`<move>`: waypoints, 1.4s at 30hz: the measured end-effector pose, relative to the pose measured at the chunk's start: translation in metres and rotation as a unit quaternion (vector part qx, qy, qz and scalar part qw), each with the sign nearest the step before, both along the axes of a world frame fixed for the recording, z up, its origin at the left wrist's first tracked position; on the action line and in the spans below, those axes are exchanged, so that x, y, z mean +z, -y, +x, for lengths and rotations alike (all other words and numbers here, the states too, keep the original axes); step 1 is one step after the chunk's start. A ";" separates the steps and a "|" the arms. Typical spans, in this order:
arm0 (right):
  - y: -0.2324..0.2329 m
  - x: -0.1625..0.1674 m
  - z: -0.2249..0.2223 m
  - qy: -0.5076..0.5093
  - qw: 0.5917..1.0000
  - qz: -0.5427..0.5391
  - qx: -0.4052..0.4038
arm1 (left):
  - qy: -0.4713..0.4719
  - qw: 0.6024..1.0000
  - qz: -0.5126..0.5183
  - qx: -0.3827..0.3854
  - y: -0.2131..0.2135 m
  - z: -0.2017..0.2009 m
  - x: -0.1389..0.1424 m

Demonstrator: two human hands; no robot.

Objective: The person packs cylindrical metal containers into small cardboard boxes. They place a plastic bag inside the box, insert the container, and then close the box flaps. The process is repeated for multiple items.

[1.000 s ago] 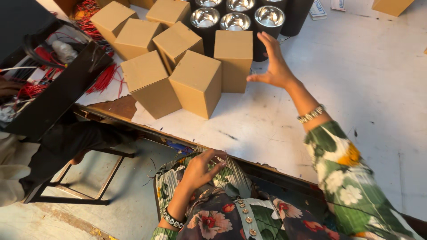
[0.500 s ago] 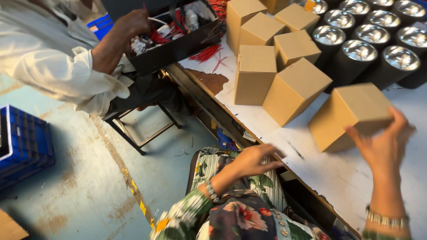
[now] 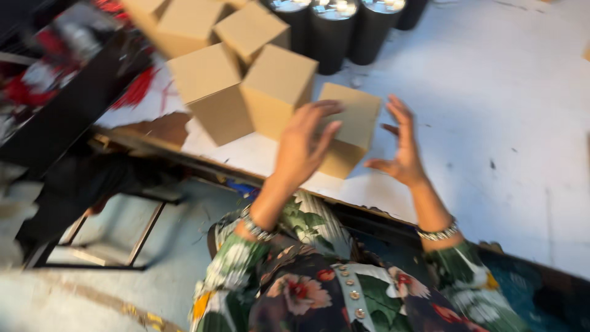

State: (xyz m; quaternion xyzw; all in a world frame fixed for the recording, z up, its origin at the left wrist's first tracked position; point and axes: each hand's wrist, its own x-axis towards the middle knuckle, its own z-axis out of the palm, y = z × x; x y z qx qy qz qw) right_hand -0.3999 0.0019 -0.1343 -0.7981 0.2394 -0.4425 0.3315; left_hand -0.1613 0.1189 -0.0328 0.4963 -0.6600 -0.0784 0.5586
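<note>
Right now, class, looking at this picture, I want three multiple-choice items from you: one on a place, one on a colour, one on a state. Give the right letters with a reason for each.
1. Where does the cardboard box nearest the hands rest?
A. on the white table, near its front edge
B. on the floor
C. on top of the black cylinders

2. What colour are the cylinders behind the boxes?
A. red
B. black
C. white

3. How does the right hand stand?
A. closed in a fist
B. open, fingers spread, beside the box
C. flat on the floor

Answers: 1 A, the box sits on the white top close to the edge. 2 B, their walls are black with shiny tops. 3 B, it is open beside the box, while the left hand lies on the box's near side.
</note>
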 end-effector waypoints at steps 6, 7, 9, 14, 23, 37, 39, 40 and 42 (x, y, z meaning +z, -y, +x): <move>0.000 0.000 0.026 0.062 0.993 -0.090 0.035 | 0.007 0.999 0.033 0.006 -0.009 0.009 -0.001; -0.002 0.003 0.028 0.053 0.991 -0.120 0.016 | 0.016 0.999 0.032 0.004 -0.009 0.008 0.002; -0.009 0.007 0.030 0.046 0.987 -0.152 -0.004 | 0.048 0.998 0.042 -0.002 -0.006 0.004 0.007; -0.030 0.000 0.021 0.047 0.987 -0.153 -0.020 | 0.150 0.986 0.076 0.007 0.006 -0.021 -0.002; -0.045 -0.006 0.024 0.061 0.988 -0.117 -0.077 | 0.343 0.910 0.225 0.066 0.026 -0.055 0.003; -0.076 0.003 0.005 0.046 0.982 -0.148 -0.109 | 0.170 0.940 0.295 -0.024 0.014 -0.046 0.038; -0.078 0.001 -0.007 0.060 0.984 -0.141 -0.094 | 0.021 0.946 0.295 -0.135 0.017 -0.027 0.041; -0.078 0.000 -0.015 0.076 0.985 -0.137 -0.074 | -0.066 0.936 0.267 -0.220 0.022 -0.013 0.040; -0.078 -0.001 -0.035 0.097 0.986 -0.125 -0.048 | -0.216 0.888 0.233 -0.332 0.024 0.009 0.026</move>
